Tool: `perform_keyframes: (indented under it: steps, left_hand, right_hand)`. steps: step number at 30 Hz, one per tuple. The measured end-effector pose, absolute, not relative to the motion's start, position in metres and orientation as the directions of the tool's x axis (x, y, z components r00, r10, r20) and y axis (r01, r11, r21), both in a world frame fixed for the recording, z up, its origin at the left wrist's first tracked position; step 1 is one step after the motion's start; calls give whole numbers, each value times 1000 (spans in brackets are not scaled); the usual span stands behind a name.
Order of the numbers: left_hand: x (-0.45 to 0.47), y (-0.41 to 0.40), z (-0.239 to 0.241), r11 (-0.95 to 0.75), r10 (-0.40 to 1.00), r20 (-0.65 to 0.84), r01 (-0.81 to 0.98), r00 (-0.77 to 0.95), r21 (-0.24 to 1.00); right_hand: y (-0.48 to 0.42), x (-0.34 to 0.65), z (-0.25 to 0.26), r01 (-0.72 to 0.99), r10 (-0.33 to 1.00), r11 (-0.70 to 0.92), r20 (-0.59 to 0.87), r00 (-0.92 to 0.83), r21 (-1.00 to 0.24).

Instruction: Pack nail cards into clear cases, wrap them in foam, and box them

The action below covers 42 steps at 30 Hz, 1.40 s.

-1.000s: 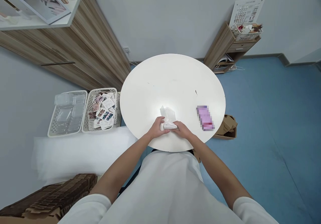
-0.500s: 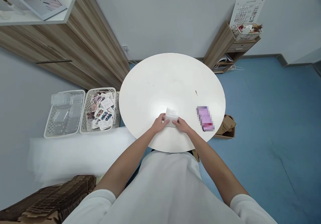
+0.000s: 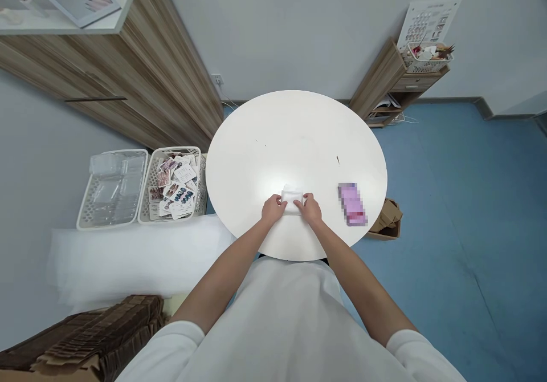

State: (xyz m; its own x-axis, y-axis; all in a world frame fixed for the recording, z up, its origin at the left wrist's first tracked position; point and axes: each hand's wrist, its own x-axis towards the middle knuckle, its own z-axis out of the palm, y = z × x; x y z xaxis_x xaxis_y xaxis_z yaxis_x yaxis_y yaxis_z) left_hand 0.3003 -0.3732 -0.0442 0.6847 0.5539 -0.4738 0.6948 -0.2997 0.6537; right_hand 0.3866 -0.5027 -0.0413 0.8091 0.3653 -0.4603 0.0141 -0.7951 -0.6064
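Note:
Both hands meet at a small, flat, white translucent wrapped packet [image 3: 292, 200] near the front of the white oval table [image 3: 299, 131]. My left hand [image 3: 274, 208] pinches its left edge, thumb on top. On the opposite edge, my right hand [image 3: 310, 207] grips with its thumb lying over the upper face. A layer of the wrap sticks up past the packet's far edge. What lies inside the wrap cannot be made out. To the right on the table rests a phone [image 3: 352, 204], its screen pixelated.
Left of the table stand a white basket of printed cards and nail sets [image 3: 196, 199] and another basket of clear plastic boxes [image 3: 82, 202]. White translucent sheets [image 3: 137, 256] lie before them, with brown cardboard [image 3: 106, 336] nearer. A carton [image 3: 387, 222] sits on the floor at right.
The packet has turned to lie squarer to me, and its raised far flap now looks lower. My right fingers have shifted up along its right edge.

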Motion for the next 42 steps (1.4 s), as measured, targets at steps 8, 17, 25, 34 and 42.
perform_keyframes:
  steps: [8,17,25,34,42]
  left_hand:
    - [292,-382,-45,-114,632,-488,695,602,710]
    - [258,-405,-46,35,689,-517,689,508,724]
    - [264,-419,-34,114,742,-530,701,411,704]
    - [269,-428,-21,177,749,-543,675,380,716]
    - [283,-420,-20,123,652,-550,642,523,756]
  right_hand:
    - [-528,379,-33,-110,435,-653,-490,756,-749]
    - [-565,365,-40,-223,456,-559,-520,722,-799]
    - [-567,379,-34,-390,513,-526,-648,562,-755]
    - [-562,385,-33,-370,558,-575,-681,474,-729]
    - [-529,389,-26,-351,619,-544,-647,446,-762]
